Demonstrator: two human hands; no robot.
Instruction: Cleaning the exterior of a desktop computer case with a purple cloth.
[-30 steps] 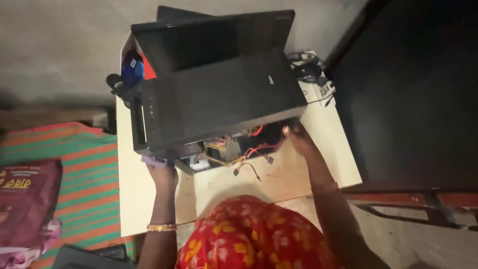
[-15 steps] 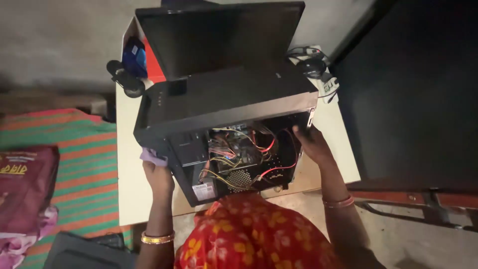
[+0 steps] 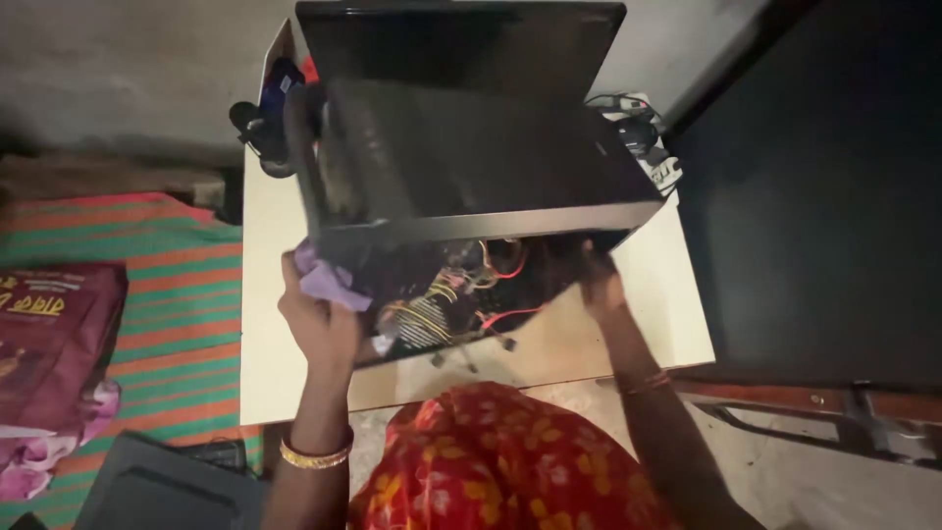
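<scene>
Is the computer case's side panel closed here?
No: the computer case is open toward the person, with red and yellow wires showing inside.

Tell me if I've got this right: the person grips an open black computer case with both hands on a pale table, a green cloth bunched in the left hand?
Nearly. The cloth in the left hand is pale purple, not green, as the head view shows. The rest holds: both hands, the right hand included, grip the open black computer case on the pale table.
</scene>
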